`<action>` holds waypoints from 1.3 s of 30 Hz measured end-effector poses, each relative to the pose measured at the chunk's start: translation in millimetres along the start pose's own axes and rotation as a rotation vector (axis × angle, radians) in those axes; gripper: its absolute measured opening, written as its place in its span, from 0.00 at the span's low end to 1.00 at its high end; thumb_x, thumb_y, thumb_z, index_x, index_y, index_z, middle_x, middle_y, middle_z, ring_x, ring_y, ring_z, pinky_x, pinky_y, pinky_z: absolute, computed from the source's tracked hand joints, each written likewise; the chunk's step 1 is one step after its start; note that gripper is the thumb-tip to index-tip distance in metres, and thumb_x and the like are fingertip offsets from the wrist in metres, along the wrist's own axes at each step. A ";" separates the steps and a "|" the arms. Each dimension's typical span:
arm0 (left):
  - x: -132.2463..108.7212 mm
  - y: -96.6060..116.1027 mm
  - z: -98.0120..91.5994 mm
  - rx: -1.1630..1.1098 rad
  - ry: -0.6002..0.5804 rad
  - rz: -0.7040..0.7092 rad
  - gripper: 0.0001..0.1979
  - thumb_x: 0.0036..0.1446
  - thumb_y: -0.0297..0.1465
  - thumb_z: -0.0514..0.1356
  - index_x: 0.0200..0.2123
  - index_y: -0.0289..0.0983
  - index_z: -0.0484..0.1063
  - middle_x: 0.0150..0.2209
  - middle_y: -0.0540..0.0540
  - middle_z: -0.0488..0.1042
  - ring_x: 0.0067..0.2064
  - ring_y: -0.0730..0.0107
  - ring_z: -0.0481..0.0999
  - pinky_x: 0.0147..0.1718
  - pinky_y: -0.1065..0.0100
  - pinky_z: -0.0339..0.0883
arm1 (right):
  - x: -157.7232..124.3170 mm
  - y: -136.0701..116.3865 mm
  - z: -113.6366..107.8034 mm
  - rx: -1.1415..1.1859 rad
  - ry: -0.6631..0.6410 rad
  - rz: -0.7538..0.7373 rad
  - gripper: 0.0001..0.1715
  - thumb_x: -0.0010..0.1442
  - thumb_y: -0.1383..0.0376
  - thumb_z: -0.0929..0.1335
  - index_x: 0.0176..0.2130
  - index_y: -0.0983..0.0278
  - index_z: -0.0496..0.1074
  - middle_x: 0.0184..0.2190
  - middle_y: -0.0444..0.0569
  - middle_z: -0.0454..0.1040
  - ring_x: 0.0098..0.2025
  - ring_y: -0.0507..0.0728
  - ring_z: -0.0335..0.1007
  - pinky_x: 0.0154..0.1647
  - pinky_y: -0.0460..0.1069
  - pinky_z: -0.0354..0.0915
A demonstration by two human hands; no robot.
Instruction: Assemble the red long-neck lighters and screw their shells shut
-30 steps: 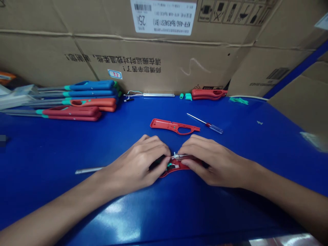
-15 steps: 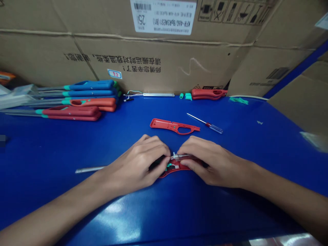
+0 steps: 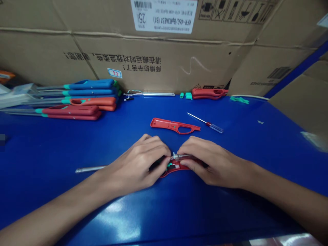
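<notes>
My left hand [image 3: 150, 159] is closed in a pinch at the metal tip of a clear fuel tank; the fingers hide what exactly they grip. My right hand [image 3: 208, 160] grips the clear fuel tank [image 3: 180, 156] between thumb and fingers. Below both hands lies an open red lighter housing half [image 3: 185, 166], partly covered, with green and black parts inside. A metal lighter tube [image 3: 89, 169] sticks out to the left from under my left wrist. Beyond my hands rests the other red housing half [image 3: 164, 123], inner side up.
A screwdriver [image 3: 214, 127] lies right of the loose half. Assembled blue, orange and red lighters [image 3: 87, 92] are stacked at the left. Along the cardboard wall [image 3: 174, 54] are a metal tube with wires [image 3: 159, 94], red housings [image 3: 208, 93] and green pieces [image 3: 239, 100].
</notes>
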State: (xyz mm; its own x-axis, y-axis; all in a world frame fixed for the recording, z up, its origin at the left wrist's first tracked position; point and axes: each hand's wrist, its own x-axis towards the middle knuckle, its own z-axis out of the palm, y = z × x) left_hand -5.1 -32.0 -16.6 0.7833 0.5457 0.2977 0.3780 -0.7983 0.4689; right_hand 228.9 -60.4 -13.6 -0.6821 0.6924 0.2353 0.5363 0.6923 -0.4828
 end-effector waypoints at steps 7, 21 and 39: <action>-0.8 0.8 -1.5 0.004 -0.002 -0.003 0.09 0.66 0.26 0.53 0.36 0.34 0.73 0.36 0.46 0.75 0.39 0.67 0.73 0.43 0.62 0.61 | -0.1 0.7 1.4 0.004 0.011 -0.013 0.09 0.71 0.66 0.62 0.45 0.65 0.70 0.39 0.51 0.74 0.41 0.55 0.69 0.45 0.51 0.68; -1.4 0.1 -1.9 0.030 0.007 0.021 0.09 0.66 0.26 0.53 0.36 0.35 0.73 0.36 0.46 0.76 0.38 0.68 0.73 0.42 0.63 0.63 | 0.0 0.6 1.8 0.009 0.025 -0.015 0.08 0.71 0.65 0.62 0.45 0.64 0.70 0.39 0.51 0.74 0.41 0.56 0.70 0.44 0.51 0.69; 1.1 4.1 -4.0 0.021 0.027 0.028 0.07 0.64 0.26 0.55 0.39 0.33 0.74 0.38 0.45 0.77 0.40 0.65 0.73 0.42 0.60 0.60 | 2.0 -0.6 -1.0 -0.060 0.020 -0.034 0.11 0.70 0.66 0.62 0.43 0.68 0.72 0.36 0.52 0.74 0.39 0.56 0.68 0.44 0.51 0.66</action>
State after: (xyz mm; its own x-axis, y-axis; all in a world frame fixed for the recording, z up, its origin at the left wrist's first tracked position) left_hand -4.6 -33.6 -11.0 0.7801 0.5295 0.3333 0.3664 -0.8184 0.4426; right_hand 227.7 -59.3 -11.9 -0.6906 0.6717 0.2683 0.5421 0.7262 -0.4227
